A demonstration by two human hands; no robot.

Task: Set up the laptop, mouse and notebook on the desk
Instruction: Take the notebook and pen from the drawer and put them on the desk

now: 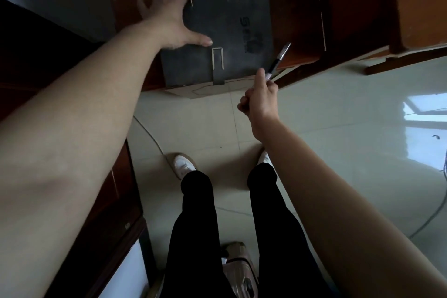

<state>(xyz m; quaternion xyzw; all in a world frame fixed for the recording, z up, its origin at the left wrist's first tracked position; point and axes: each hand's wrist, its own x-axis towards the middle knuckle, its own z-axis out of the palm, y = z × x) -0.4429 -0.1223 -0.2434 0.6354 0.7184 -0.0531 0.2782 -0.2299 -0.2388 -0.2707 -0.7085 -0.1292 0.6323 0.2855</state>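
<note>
A dark grey ring-bound notebook (232,36) with a metal clasp lies on the brown wooden desk (295,2), its near edge overhanging the desk's front. My left hand (169,17) rests spread on the notebook's left side, fingers straight and thumb on the cover. My right hand (260,97) hovers in front of the desk edge and pinches a pen (278,59) that points up toward the notebook's right side. No laptop or mouse is in sight.
A tall wooden cabinet (420,0) stands at the right of the desk. Dark furniture (36,60) runs along the left. Below are a pale tiled floor (338,128), my legs and white shoes, a pink suitcase (239,271) and a cable on the floor.
</note>
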